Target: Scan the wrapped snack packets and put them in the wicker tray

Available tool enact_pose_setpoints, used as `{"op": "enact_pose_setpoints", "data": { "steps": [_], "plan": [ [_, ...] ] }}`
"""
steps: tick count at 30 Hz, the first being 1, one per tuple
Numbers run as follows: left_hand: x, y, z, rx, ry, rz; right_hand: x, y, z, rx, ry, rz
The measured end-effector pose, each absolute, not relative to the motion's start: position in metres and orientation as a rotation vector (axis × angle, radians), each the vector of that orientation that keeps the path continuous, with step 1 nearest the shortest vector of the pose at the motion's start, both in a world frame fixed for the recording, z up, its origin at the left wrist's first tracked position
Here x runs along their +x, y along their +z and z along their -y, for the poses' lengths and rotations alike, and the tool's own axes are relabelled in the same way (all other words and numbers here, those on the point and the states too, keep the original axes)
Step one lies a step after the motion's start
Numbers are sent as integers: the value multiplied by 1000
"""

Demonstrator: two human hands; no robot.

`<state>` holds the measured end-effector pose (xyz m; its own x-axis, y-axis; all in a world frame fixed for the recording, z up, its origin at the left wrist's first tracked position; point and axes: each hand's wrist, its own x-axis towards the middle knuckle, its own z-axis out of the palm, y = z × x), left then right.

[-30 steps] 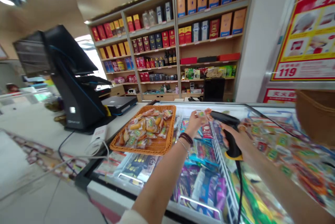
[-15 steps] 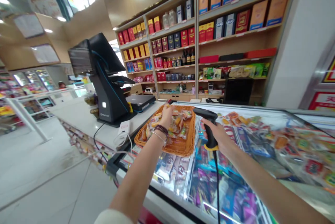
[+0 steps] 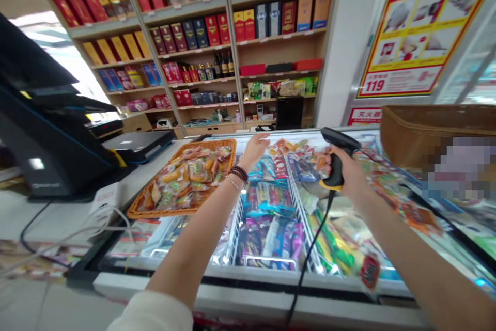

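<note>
My right hand [image 3: 349,168] is wrapped round the handle of a black and yellow barcode scanner [image 3: 340,140], its cord hanging down toward me. My left hand [image 3: 254,150], with dark beads and a bracelet at the wrist, is above the glass freezer top just right of an orange wicker basket [image 3: 155,214]. Its fingers stretch out to the right and nothing shows in them. Small clear-wrapped snacks [image 3: 197,171] fill the basket. More wrapped snacks [image 3: 289,146] lie on the glass between my hands.
Under the glass, white wire dividers [image 3: 298,202] separate colourful packets [image 3: 269,196]. At left stand a black checkout terminal [image 3: 50,129], a flat scale [image 3: 139,144] and a white box with cables [image 3: 106,199]. A brown container [image 3: 411,135] is at right. Shelves of boxes [image 3: 194,34] line the back.
The view has swung right and closer to the freezer. My left hand has left the snacks in the basket and moved right of it. The scanner has shifted right with my right hand.
</note>
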<state>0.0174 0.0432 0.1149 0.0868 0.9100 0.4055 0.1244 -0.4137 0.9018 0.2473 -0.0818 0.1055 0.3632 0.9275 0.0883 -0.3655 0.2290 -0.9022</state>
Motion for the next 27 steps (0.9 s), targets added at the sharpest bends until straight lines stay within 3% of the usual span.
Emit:
{"op": "enact_pose_setpoints", "data": {
  "steps": [6,13,20,27],
  "plan": [
    [141,72,-30,1871,1270,-919,278,77,92,-1036,914,606],
    [207,26,-16,1915,1247,-997,271,52,89,-1125,834,602],
    [197,20,-20,1795,1268,-1038,264,52,91,-1157,846,643],
    [125,20,-17,1148,1226,-816,256,49,94,-1188,897,760]
  ]
}}
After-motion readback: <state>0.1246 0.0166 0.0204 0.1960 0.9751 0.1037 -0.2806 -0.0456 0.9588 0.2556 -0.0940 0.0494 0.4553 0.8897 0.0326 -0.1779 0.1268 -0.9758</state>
